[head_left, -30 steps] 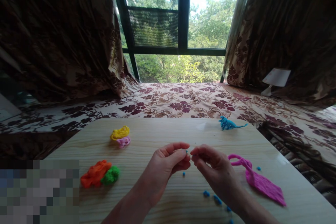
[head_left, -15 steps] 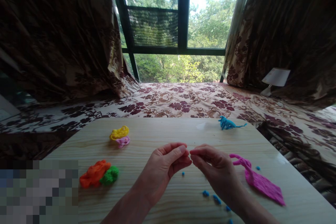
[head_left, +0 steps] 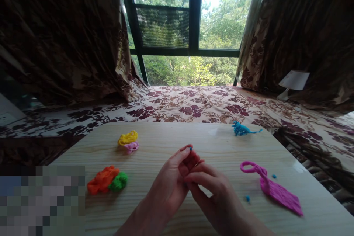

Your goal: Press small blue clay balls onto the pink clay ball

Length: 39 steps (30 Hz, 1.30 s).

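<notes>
On the left of the pale wood-grain table (head_left: 166,132), at its near part, sits a crumpled orange clay-like lump (head_left: 102,180), with a bumpy green clay-like lump (head_left: 118,181) touching its right side. Farther back and slightly right lies a yellow coiled clay-like strand (head_left: 128,138), a pale pink coiled clay-like strand (head_left: 131,147) against its near edge.

In the middle, the person's left hand (head_left: 173,177) is turned palm inward above the table, thumb and forefinger pinching a tiny blue clay-like pellet (head_left: 190,149) at their tips. Just right of it, the right hand (head_left: 217,190) reaches across with bent fingers, its fingertips meeting the left palm; whether they hold anything cannot be told.

At the far right lies a bright blue clay-like figure (head_left: 241,129) with a spiky left end and a thin tail pointing right. Nearer, a small blue clay-like bit (head_left: 247,198) rests left of a flat magenta clay-like slab (head_left: 282,195) with a looped handle; a second blue bit (head_left: 274,176) lies just beyond the slab.
</notes>
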Tool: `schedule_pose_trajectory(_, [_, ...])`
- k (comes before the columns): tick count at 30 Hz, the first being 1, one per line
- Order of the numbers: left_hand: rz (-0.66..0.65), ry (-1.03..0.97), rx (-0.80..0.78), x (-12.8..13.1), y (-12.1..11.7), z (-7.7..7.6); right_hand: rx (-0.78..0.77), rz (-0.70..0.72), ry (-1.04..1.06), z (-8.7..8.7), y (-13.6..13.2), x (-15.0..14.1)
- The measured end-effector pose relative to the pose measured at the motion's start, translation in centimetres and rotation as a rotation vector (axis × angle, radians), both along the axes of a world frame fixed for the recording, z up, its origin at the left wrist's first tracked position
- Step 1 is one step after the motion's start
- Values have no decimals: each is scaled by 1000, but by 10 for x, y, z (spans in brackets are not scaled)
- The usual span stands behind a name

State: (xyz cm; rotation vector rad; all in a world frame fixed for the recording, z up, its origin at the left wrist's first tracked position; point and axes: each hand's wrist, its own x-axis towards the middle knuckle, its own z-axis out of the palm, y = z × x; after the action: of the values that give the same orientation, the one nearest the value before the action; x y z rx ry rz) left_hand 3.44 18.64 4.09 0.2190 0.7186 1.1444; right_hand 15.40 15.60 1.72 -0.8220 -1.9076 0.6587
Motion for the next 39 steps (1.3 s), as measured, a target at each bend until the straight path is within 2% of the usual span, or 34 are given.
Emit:
schedule_pose_trajectory(3, [59,-97,0,-3,2,3,78,-27,-108,1,-2,0])
schedule_pose_trajectory(6, [125,-129,18,-7,5,4,123,16,-208,5,-6,-2])
schedule_pose_trajectory(9, [115,-111,2,-6,5,4,178,46,-304,5,-7,-4])
schedule_pose_trajectory(14, [127,-114,21,-8,7,8,206,-22,-480,2,-7,-3])
schedule_pose_trajectory(17, [185,-142,55,-14,11,12,248,-10,-486,-1,-8,-3])
schedule_pose_trajectory(20, [183,-148,60,-16,11,10,268,35,-469,-4,-9,-4])
schedule_pose_trajectory(25, [112,-142,15,-11,6,6,184,-22,-521,-1,-6,-2])
schedule_pose_trajectory(29, [134,-184,69,-14,8,10,140,-61,-561,2,-7,-2])
schedule_pose_trajectory(33, [145,-170,42,-14,8,9,235,-9,-552,-4,-9,-5])
schedule_pose_trajectory(39, [114,-156,47,-8,4,7,182,-132,-621,0,-6,-2])
